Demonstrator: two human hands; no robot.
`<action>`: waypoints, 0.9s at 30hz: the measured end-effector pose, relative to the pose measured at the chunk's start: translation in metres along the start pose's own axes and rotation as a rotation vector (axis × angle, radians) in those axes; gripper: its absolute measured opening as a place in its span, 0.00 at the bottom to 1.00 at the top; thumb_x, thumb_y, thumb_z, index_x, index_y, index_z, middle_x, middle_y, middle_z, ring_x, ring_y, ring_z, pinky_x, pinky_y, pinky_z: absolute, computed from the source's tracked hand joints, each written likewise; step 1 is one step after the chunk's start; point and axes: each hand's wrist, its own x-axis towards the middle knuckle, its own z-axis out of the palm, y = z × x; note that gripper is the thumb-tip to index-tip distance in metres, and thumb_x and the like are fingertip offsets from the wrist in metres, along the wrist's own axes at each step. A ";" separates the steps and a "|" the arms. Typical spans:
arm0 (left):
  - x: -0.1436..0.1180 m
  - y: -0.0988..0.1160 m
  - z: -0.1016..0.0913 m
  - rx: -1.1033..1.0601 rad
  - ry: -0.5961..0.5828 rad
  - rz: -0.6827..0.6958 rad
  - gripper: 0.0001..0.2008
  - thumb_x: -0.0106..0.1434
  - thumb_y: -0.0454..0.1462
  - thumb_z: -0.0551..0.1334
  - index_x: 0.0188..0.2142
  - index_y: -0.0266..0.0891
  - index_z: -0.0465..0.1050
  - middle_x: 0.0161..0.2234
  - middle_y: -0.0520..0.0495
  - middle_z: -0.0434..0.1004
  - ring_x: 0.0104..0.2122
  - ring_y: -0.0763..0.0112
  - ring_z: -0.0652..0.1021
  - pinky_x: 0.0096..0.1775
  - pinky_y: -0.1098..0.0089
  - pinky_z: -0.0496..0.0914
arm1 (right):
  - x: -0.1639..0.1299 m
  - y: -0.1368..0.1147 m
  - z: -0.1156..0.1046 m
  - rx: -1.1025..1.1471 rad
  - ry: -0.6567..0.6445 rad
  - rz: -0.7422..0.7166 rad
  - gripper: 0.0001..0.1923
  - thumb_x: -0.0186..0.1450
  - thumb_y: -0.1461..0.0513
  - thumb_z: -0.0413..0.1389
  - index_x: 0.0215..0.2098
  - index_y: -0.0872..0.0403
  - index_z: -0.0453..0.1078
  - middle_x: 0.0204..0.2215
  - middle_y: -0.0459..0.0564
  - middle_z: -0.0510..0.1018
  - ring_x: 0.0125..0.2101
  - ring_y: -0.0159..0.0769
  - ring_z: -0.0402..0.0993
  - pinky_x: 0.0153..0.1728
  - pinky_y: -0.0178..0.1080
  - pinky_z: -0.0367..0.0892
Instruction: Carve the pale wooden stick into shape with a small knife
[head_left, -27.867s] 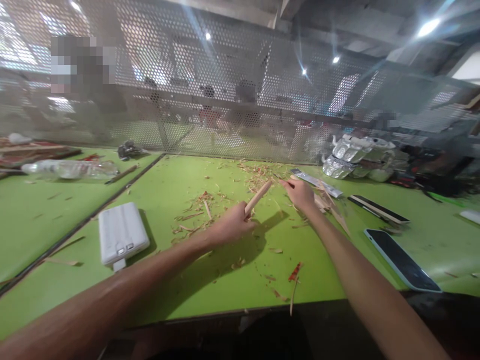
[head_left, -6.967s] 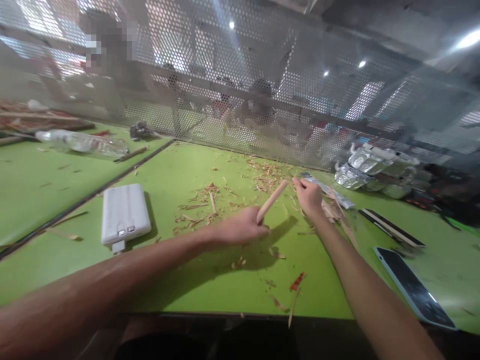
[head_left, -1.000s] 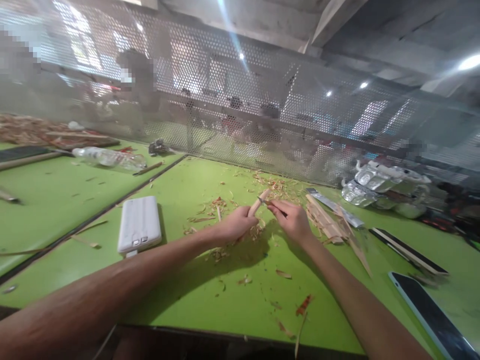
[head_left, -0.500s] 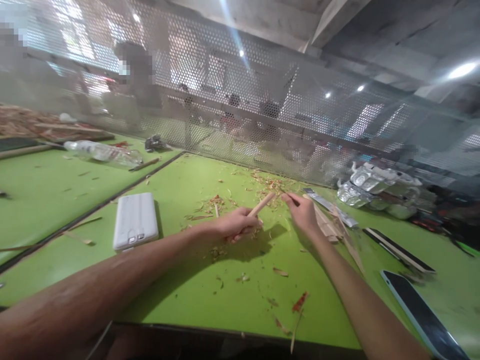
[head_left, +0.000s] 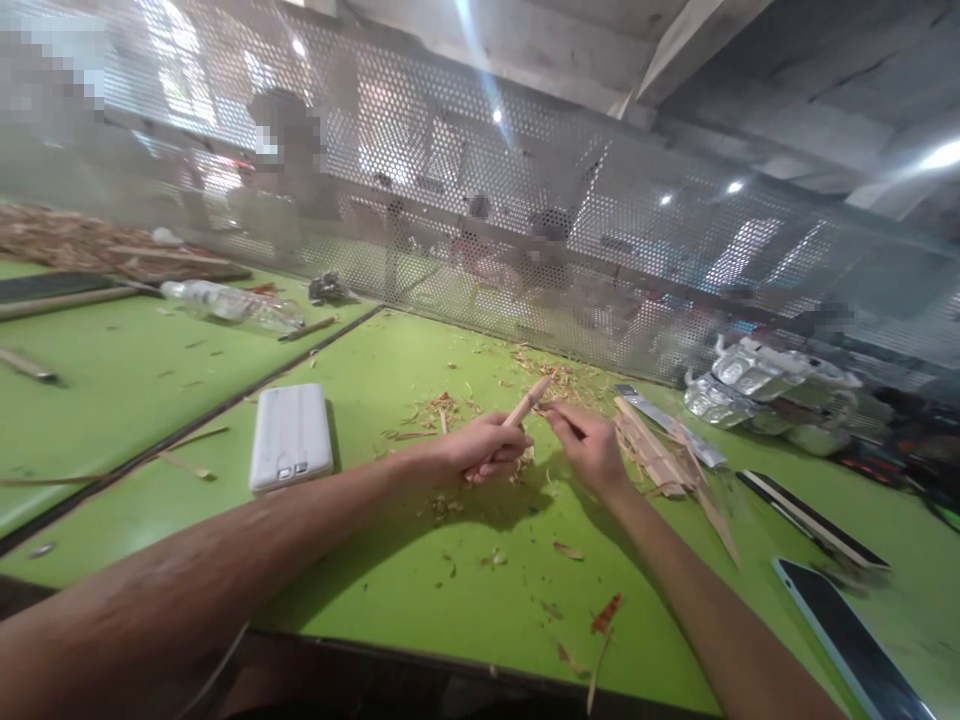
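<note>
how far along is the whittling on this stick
Done: plenty of wood shavings already lie on the green table. In hand: the left hand grips the wooden stick, tip tilted up, while the right hand holds a thin tool, too blurred to name, near that tip. Left: the stick's end looks blunt, so shaping seems unfinished.

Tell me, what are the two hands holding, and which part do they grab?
The left hand grips a wooden stick by its lower end; the top pokes out. The right hand pinches a thin dark tool, too blurry to name, near its tip.
</note>
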 end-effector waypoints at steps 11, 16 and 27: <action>0.000 -0.004 0.003 0.161 0.167 0.026 0.14 0.65 0.36 0.61 0.24 0.41 0.60 0.15 0.60 0.61 0.11 0.82 0.60 0.13 0.79 0.55 | -0.008 -0.004 0.012 -0.136 -0.049 -0.123 0.16 0.72 0.55 0.53 0.46 0.51 0.82 0.40 0.54 0.85 0.37 0.45 0.82 0.40 0.46 0.77; -0.006 -0.002 0.009 0.236 0.161 -0.012 0.13 0.66 0.37 0.61 0.26 0.41 0.60 0.16 0.60 0.61 0.11 0.82 0.60 0.12 0.79 0.55 | -0.001 0.025 -0.001 -0.182 0.090 0.037 0.19 0.70 0.52 0.54 0.42 0.56 0.83 0.37 0.56 0.86 0.34 0.43 0.81 0.37 0.43 0.75; 0.000 0.004 -0.005 -0.011 0.163 -0.043 0.15 0.64 0.34 0.63 0.25 0.42 0.58 0.16 0.61 0.58 0.11 0.84 0.58 0.10 0.80 0.52 | 0.004 0.019 -0.009 -0.086 0.091 0.147 0.21 0.70 0.50 0.53 0.42 0.55 0.82 0.36 0.55 0.85 0.33 0.42 0.80 0.35 0.42 0.74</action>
